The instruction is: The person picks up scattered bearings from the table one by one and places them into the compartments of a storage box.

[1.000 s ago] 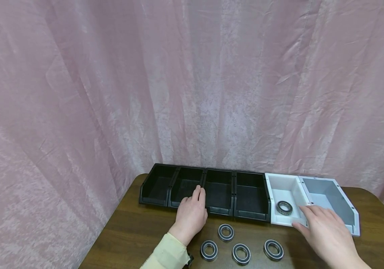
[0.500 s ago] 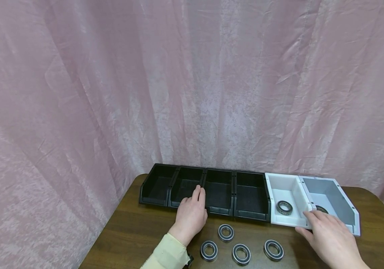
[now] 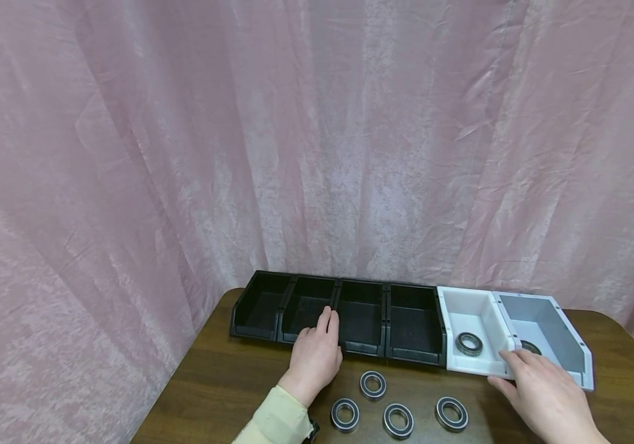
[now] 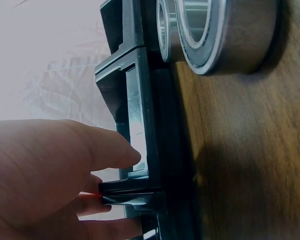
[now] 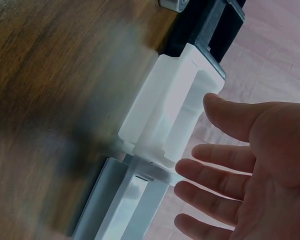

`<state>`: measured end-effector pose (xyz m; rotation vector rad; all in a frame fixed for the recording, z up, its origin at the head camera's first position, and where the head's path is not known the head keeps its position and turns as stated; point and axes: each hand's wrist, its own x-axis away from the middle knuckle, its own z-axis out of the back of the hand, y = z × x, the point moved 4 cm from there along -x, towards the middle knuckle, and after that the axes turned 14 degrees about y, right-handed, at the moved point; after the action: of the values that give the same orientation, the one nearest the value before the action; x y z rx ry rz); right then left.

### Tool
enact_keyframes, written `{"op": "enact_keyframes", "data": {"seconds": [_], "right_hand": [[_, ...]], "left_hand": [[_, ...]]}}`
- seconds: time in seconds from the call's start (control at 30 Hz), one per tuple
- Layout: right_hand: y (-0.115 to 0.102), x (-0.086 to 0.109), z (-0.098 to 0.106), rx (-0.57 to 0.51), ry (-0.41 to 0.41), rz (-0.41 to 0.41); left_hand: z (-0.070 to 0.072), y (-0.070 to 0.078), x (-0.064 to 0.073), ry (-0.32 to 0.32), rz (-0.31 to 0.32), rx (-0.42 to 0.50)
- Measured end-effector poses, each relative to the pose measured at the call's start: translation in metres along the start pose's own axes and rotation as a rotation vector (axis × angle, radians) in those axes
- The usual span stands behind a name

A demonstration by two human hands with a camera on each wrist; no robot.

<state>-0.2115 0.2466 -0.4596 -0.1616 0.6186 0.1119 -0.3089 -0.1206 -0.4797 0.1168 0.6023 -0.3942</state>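
My left hand (image 3: 315, 356) rests at the divider between the two middle black bins, index and middle fingers stretched forward; in the left wrist view its thumb lies over a bin's front lip. My right hand (image 3: 551, 394), fingers spread and nothing in them, hovers at the front edges of the white bin (image 3: 469, 302) and the grey bin (image 3: 571, 342). One ball bearing (image 3: 469, 344) lies in the white bin. Another bearing (image 3: 530, 347) lies in the grey bin, partly hidden by the right hand.
Several bearings lie on the brown wooden table (image 3: 228, 382) before the bins, among them one at the right (image 3: 452, 414) and one nearest the bins (image 3: 372, 385). The bins stand in one row, with black bins (image 3: 415, 320) to the left. A pink curtain (image 3: 317, 135) hangs behind.
The right hand has drawn slightly back and right from the grey bin, and a bearing now shows inside that bin. The left hand has stayed where it was.
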Motion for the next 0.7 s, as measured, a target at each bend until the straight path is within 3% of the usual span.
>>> {"op": "enact_keyframes", "data": {"seconds": [0.37,0.53,0.7], "right_hand": [[0.0,0.001,0.003,0.027,0.036,-0.018],[-0.004,0.006,0.007,0.009,0.102,0.021],[-0.01,0.012,0.008,0.009,0.083,0.04]], "left_hand": [[0.0,0.001,0.0,0.005,-0.012,-0.001],[-0.002,0.0,0.0,-0.01,-0.003,-0.004],[-0.002,0.0,0.001,-0.001,-0.004,0.002]]}}
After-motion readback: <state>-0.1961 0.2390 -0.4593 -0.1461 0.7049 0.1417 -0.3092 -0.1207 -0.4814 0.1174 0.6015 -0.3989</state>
